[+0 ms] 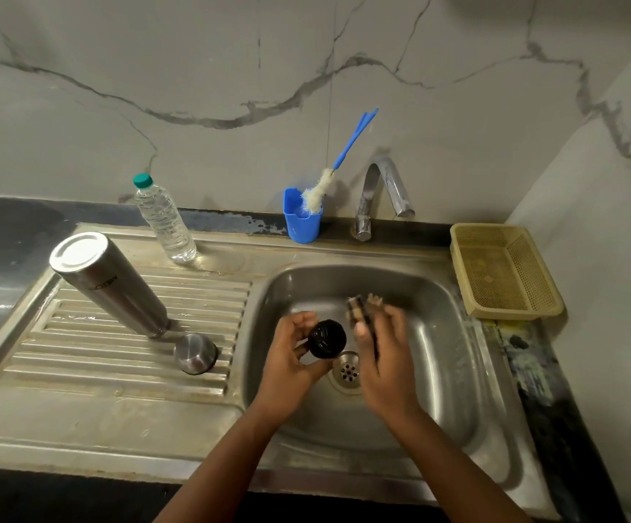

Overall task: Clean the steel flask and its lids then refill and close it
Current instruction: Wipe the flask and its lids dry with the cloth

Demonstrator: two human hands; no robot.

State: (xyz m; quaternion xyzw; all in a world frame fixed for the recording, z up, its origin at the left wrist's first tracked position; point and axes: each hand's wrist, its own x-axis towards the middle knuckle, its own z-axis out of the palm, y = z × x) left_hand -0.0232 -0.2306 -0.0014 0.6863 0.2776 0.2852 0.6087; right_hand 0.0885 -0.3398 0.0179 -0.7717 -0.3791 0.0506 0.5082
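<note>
The steel flask stands upside down on the ribbed drainboard, mouth down. Its steel outer cap sits beside it, also inverted. Over the sink basin, my left hand grips the black inner lid with its ribbed underside facing me. Just right of it, my right hand holds a worn scrub pad by its edge; the pad is blurred.
A clear water bottle with a green cap stands at the back of the drainboard. A blue cup holds a bottle brush near the tap. A yellow mesh basket sits right of the sink. The drain lies below my hands.
</note>
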